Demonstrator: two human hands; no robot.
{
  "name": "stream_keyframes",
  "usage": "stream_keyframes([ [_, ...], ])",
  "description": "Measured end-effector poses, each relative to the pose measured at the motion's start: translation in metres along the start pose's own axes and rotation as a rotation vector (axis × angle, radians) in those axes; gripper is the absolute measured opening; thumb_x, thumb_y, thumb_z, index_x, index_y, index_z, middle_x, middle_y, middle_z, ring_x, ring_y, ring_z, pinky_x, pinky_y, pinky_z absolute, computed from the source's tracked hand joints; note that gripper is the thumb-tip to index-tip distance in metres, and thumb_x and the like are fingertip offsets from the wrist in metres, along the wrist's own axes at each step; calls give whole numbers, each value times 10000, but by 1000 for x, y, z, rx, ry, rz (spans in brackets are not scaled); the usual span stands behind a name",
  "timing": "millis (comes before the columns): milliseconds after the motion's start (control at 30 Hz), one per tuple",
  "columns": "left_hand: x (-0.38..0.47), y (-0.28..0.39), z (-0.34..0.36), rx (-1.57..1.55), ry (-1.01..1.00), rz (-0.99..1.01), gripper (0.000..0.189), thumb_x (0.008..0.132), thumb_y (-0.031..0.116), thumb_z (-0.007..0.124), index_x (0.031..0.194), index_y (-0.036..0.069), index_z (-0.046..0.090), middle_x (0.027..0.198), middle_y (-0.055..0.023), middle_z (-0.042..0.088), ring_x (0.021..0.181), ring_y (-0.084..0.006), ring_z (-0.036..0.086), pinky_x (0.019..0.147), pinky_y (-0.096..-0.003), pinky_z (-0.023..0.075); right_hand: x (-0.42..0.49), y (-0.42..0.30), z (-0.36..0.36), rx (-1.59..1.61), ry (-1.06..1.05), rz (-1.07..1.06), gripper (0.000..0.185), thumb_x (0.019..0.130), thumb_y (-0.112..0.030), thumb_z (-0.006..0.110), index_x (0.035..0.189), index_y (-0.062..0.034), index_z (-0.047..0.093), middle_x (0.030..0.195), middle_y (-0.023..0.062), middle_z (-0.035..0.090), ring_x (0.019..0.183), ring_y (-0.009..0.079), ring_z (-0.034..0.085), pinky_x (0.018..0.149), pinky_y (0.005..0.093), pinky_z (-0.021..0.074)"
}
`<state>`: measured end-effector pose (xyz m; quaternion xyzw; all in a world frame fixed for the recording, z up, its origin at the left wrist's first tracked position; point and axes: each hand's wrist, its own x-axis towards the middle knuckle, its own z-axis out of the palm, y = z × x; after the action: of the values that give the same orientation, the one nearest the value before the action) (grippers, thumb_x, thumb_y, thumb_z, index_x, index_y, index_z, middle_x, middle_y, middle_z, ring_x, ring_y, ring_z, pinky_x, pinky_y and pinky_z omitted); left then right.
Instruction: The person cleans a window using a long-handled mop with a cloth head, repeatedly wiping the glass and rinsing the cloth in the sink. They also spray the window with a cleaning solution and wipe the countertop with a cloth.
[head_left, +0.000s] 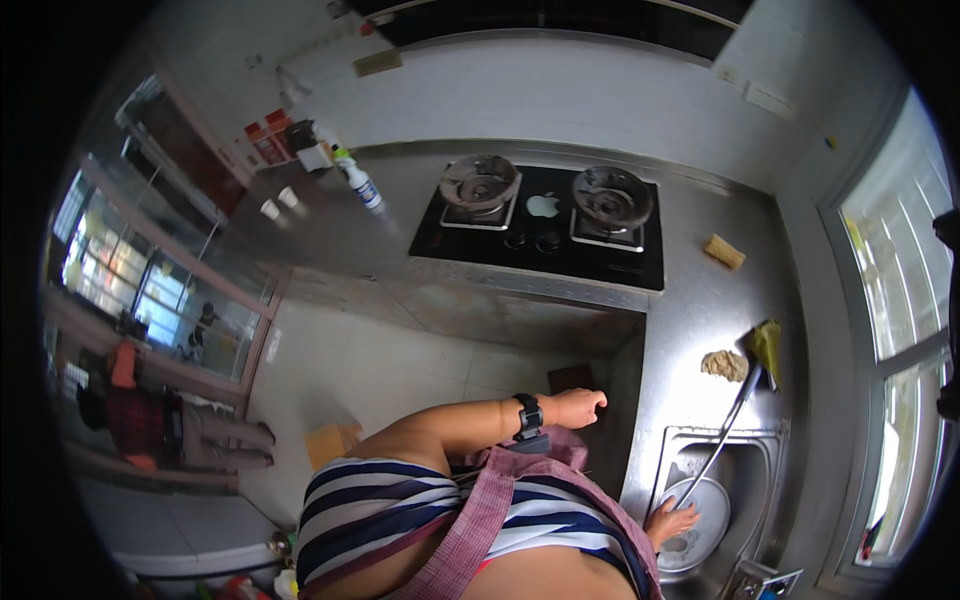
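My left hand (576, 408), wearing a black wristwatch (529, 417), hangs over the floor beside the counter front. Its fingers are loosely curled, and I see nothing held in them. Over the steel sink (763, 442) is my right hand (671, 523), fingers spread above a round metal lid or pan (709, 510) lying in the basin. A long metal rod (724, 431) slants down to this hand; whether the hand grips it is unclear. At the rod's upper end a green cloth or scraper-like piece (765, 339) rests on the counter, near a crumpled beige rag (724, 365).
A two-burner gas stove (536, 259) is set into the steel counter (337, 240). A yellowish sponge (724, 252) lies right of it; a spray bottle (363, 184) and two white cups (279, 202) stand left. Another person (142, 420) is beyond the glass partition. A cardboard box (328, 445) sits on the floor.
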<state>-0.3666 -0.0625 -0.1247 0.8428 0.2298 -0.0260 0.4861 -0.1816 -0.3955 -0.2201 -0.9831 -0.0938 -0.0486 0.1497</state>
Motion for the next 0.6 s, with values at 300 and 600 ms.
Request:
stream_keyframes([
  [300, -71, -74, -31, -51, 319, 64, 317, 811, -19, 466, 1116, 21, 543, 842, -123, 610, 839, -292, 594, 755, -393, 480, 21, -85, 40, 165, 15, -330, 600, 855, -266, 638, 1293, 70, 402, 1363, 344, 345, 1295, 476, 308, 1075, 518, 257],
  [600, -106, -87, -59, -315, -17, -96, 412, 758, -69, 433, 1144, 8, 555, 892, -63, 623, 831, -158, 608, 786, -294, 500, -22, -92, 30, 705, -284, 332, 676, 891, -409, 573, 1343, 63, 402, 1350, 255, 466, 1290, 350, 415, 1062, 385, 336],
])
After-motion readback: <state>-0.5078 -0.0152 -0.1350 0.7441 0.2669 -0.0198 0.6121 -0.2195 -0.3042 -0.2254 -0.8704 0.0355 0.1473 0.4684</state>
